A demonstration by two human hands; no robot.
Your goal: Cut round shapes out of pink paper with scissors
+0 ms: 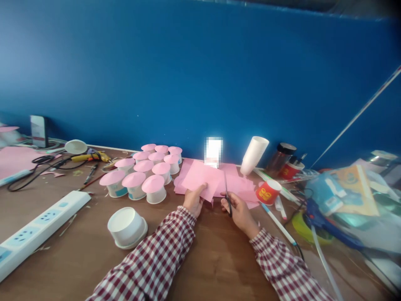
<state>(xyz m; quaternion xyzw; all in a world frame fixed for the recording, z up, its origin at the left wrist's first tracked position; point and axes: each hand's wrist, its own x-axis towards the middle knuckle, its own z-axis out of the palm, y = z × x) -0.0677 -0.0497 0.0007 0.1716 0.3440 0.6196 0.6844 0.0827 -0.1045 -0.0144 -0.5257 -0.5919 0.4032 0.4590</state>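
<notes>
My left hand [193,202] pinches a sheet of pink paper [200,177] at its lower edge, thumb on top. To its right, my right hand [237,209] grips a pair of scissors [229,204] by the dark handles, with the blades pointing up and away beside the sheet's right edge. I cannot tell whether the blades touch the paper. More pink paper [233,173] lies stacked on the table beneath. Left of my hands stand several white paper cups with pink cone tops [153,184] in rows. Nearer to me is an upside-down white paper bowl [127,223].
A leaning stack of white cups [255,152] and a red paper cup [268,191] stand at the right. A power strip [46,221] and a yellow glue gun [90,157] lie left. Plastic bags [344,200] and a blue glue gun [326,228] crowd the far right. A blue wall [188,75] rises behind.
</notes>
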